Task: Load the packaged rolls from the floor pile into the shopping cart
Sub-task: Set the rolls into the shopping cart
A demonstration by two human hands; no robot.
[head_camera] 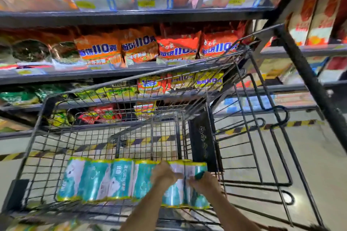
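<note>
1. The shopping cart (49, 103) is a black wire basket, seen from above, and it stands just beside the store shelves (131, 15).
2. Inside the basket lies one long pack of rolls (112, 180), teal and white with yellow edges. It lies on its side along the near wall of the basket and reaches almost from the left wall to the right wall.
3. I cannot tell if the pack already rests on the bottom grid, because the picture is blurred there.
4. The left hand (165, 174) is on top of the pack, towards its right end, with curled fingers that grip the wrapping.
5. The right hand (205, 184) is just beside it, at the right end of the pack, and it also holds the wrapping. The fingertips of both hands nearly meet.
6. Nothing else shows inside the basket; through its wires the pale floor (309, 155) and a yellow-and-black striped tape (293, 123) are seen.
7. At the right side of the basket there is a black panel (201, 137), and further right a wire flap (262, 146) hangs outside the basket.
8. The shelves hold rows of orange and red noodle bags (178, 47), and lower down some yellow and green ones.
</note>
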